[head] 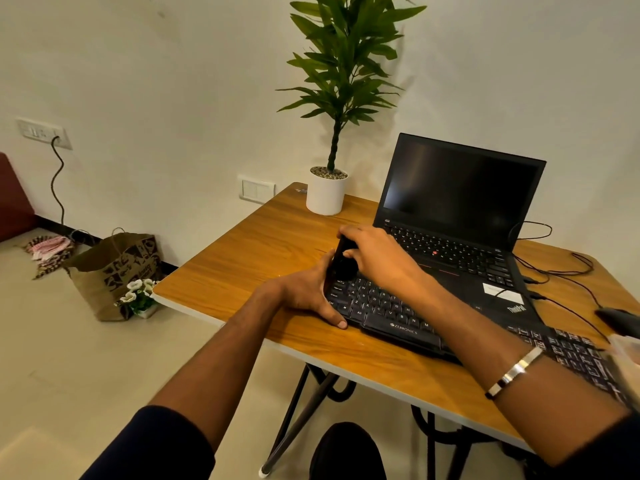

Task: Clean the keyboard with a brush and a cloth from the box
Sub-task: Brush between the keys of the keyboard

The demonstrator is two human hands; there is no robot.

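A black keyboard [398, 315] lies along the front of the wooden table [263, 244], in front of an open laptop. My right hand [377, 252] grips a black brush [341, 259] and holds it down on the keyboard's far left corner. My left hand [311, 292] grips the keyboard's left end, thumb on the table at the front edge and fingers curled round the far side. The brush's bristles are hidden by my hands. No cloth or box can be made out.
A black laptop [460, 216] with a dark screen stands behind the keyboard. A white potted plant [327, 192] sits at the table's back corner. A mouse [620, 320] and cables lie at the right. A paper bag [110, 271] and small flowers stand on the floor, left.
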